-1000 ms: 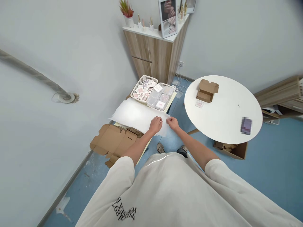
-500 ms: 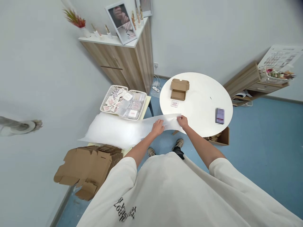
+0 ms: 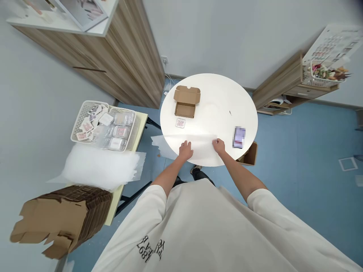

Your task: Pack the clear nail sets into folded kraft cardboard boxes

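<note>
Two bare hands work at a thin, translucent white sheet (image 3: 202, 146) in the head view. It lies mostly on the round white surface (image 3: 211, 85), its ragged left end hanging over the edge. The right hand (image 3: 218, 146) is nearly closed, its fingers gathered at the sheet's upper right corner and seeming to pinch it. The left hand (image 3: 186, 150) is partly open, fingers a little spread, resting on the sheet near its middle (whether it grips or only presses, I cannot tell).

As for progress, one sheet is apart from the white pile of sheets (image 3: 99, 166) on the pale yellow side surface (image 3: 143, 121), and it looks largely spread out. It is not folded around anything. Just beyond it, the small square clear case with a pink pattern (image 3: 180, 123) lies flat, outside the brown cardboard box (image 3: 185, 110), whose lid stands open. So I judge the work to be at an early stage: the pieces are set out, but the sheet, the case and the box remain separate.

More supplies sit by the pile: a white basket of loose printed cards (image 3: 80, 118), another white basket holding clear cases (image 3: 135, 126), and stacked flat brown cardboard (image 3: 56, 219).
</note>
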The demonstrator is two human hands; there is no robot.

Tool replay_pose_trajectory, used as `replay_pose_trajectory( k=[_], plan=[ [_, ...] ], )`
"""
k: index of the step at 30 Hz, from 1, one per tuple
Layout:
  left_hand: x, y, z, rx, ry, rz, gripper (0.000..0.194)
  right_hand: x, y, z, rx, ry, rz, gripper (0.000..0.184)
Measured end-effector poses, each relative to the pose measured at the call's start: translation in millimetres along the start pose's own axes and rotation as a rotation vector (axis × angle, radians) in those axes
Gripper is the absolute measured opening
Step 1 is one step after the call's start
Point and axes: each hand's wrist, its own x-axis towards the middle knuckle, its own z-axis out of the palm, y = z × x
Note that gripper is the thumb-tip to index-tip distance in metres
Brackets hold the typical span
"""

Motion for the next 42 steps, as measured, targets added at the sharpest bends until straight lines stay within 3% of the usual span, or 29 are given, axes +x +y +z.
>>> replay_pose_trajectory(
  k=[3,5,7,10,13,18,26,29,33,42],
  plan=[
    [2.8,7.4,10.2,0.018,0.053,-0.017,0.055,-2.6,3.4,-9.2,-0.159,0.099,-0.038,0.044],
    [1.4,7.1,13.9,0.024,0.071,-0.004,0.057,-7.6,0.7,-10.3,-0.295,0.174,-0.138,0.048],
    [-0.7,4.7,14.6,0.023,0.077,0.014,0.058,-12.8,-4.0,-6.8,-0.400,0.076,-0.294,0.044],
    [-2.9,-1.6,10.4,0.009,0.083,0.044,0.055,-19.1,-11.0,5.8,-0.509,-0.175,-0.442,0.043],
    [-3.6,-10.3,2.5,-0.037,0.116,-0.002,0.051,-23.8,-15.1,20.2,-0.609,-0.277,-0.417,0.050],
    [-1.9,-17.5,-3.0,-0.084,0.167,-0.226,0.042,-26.8,-17.3,30.1,-0.646,-0.296,-0.343,0.052],
    [-6.5,-1.8,-1.0,-0.062,0.115,-0.196,0.059,-25.7,-18.8,31.7,-0.612,-0.279,-0.304,0.054],
    [-14.4,7.4,-9.0,-0.031,0.178,-0.116,0.069,-27.1,-18.0,32.6,-0.608,-0.268,-0.309,0.053],
    [-18.2,32.0,-29.2,0.021,0.235,0.087,0.077,-32.7,-14.7,30.7,-0.591,-0.236,-0.295,0.053],
    [10.7,105.1,-69.3,0.169,0.240,0.560,0.084,-54.5,7.2,15.1,-0.528,-0.132,-0.191,0.054]
  ],
)
